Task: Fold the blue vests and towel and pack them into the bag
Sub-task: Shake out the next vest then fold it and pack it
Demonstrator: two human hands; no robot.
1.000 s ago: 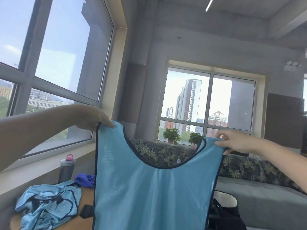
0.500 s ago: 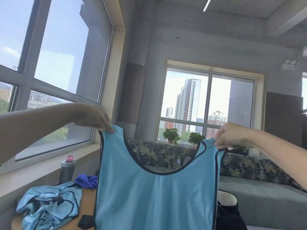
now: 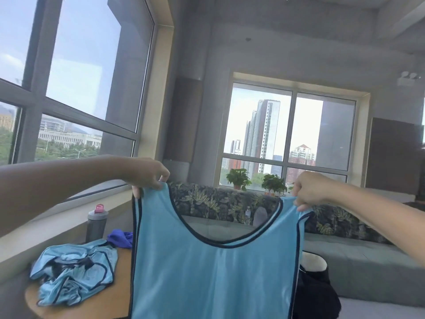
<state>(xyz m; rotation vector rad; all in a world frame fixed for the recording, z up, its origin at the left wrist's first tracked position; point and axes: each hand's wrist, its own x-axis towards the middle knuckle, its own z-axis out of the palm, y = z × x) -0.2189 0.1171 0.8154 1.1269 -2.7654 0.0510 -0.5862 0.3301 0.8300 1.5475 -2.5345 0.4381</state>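
A light blue vest (image 3: 213, 279) with dark trim hangs spread out in front of me. My left hand (image 3: 147, 173) pinches its left shoulder strap, and my right hand (image 3: 310, 192) pinches the right one. On the wooden table (image 3: 119, 295) at the lower left lies a crumpled heap of blue vests (image 3: 73, 272). Behind that heap sits a darker blue towel (image 3: 120, 238). A black bag (image 3: 317, 295) shows partly at the lower right, mostly hidden by the held vest.
A grey bottle with a pink lid (image 3: 96, 223) stands by the window sill at the left. A leaf-patterned sofa (image 3: 345, 245) runs across the back, with two potted plants (image 3: 239, 178) on the sill behind it.
Both hands have shifted their grip on the shoulder straps and hold the vest slightly lower and more evenly spread. The view has tilted a little.
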